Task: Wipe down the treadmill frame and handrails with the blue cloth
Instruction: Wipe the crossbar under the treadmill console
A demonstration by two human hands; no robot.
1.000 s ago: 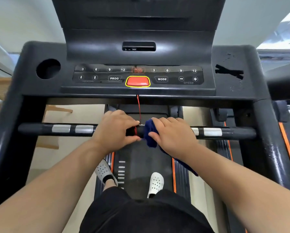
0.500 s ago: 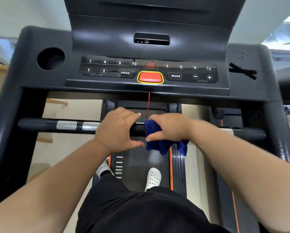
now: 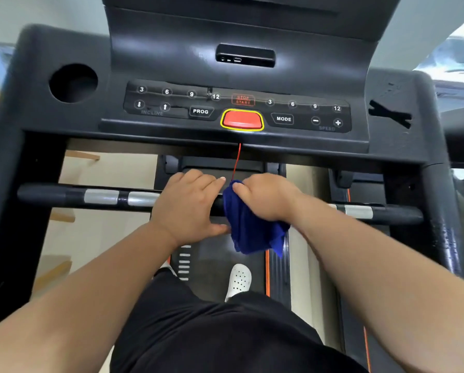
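A black horizontal handrail bar (image 3: 50, 196) with silver sensor patches crosses the treadmill below the console. My left hand (image 3: 190, 205) wraps over the middle of the bar. Right beside it, my right hand (image 3: 265, 197) presses the blue cloth (image 3: 252, 232) onto the bar; most of the cloth hangs down below the hand. The two hands almost touch. The bar under both hands is hidden.
The black console (image 3: 72, 125) carries a button panel, a red stop button (image 3: 242, 121) and a cup hole (image 3: 73, 83). A red safety cord (image 3: 236, 162) hangs down behind the cloth. Black uprights (image 3: 446, 238) stand at both sides. My white shoes (image 3: 239, 281) are on the belt.
My right hand has slid left along the bar with the cloth, close against my left hand. More of the cloth now hangs loose below the bar. The camera has tilted slightly.
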